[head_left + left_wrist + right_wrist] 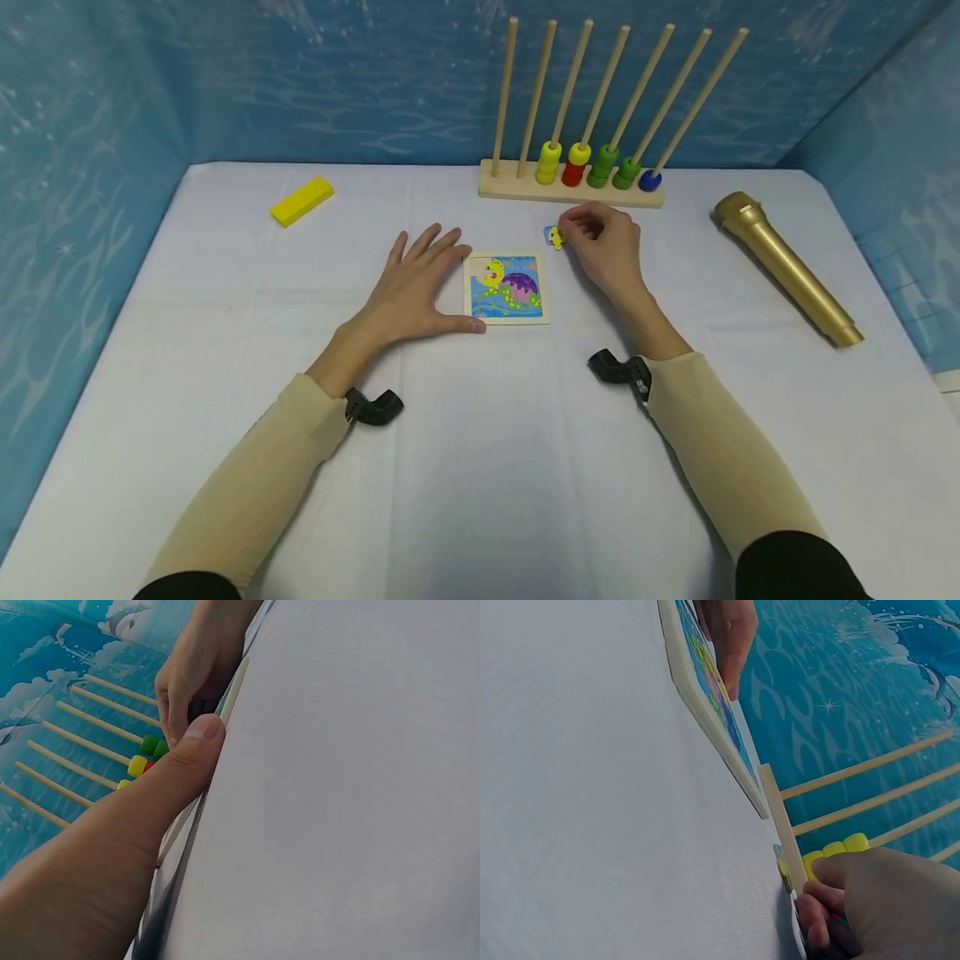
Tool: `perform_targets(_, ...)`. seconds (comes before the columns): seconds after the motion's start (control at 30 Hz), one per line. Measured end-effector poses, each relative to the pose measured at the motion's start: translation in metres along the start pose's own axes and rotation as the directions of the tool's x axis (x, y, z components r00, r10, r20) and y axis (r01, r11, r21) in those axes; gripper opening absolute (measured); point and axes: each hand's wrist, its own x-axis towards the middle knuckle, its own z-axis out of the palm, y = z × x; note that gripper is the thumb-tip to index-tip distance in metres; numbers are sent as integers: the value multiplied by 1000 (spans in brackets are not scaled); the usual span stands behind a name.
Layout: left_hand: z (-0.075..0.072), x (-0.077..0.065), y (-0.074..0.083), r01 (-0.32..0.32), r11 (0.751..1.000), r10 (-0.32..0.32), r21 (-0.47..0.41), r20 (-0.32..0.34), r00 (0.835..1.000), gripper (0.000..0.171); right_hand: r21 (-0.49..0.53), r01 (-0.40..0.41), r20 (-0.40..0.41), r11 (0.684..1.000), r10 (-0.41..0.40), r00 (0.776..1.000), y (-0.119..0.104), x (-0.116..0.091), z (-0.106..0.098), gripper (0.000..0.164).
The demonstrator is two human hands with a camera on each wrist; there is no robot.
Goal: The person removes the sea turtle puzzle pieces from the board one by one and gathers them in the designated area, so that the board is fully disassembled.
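pc [552, 236] in r grip [607, 248], gap to puzzle edge [544, 287]

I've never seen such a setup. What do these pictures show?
There's no robot: just a person's left hand and right hand. The wide picture looks down from a camera on the head; the two tilted ones come from wrist cameras. On the white cloth are a picture puzzle, a yellow block, a gold microphone and a peg stand with coloured beads. The left hand touches the puzzle's left side; the right hand seems to pinch a small puzzle piece near the puzzle's upper right corner.
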Motion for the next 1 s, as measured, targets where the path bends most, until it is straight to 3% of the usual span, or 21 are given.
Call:
perform_targets(0.3, 1, -1, -1, 34, 998, -34, -47, 2, 999, 109, 66, 53, -36, 996, -51, 998, -12, -8, 5, 23)
perform_targets(0.57, -5, -4, -7, 45, 998, -45, -51, -3, 999, 109, 112, 70, 124, 991, -84, 989, -46, -24, 25, 21)
perform_targets(0.83, -2, -2, -8, 20, 998, -21, -58, -16, 1000, 110, 50, 84, 165, 995, -91, 982, -46, -31, 30, 21)
perform_targets(1.0, -1, 0, -7, 14, 999, -15, -44, -17, 1000, 110, 36, 131, 193, 991, -136, 972, -44, -33, 33, 19)
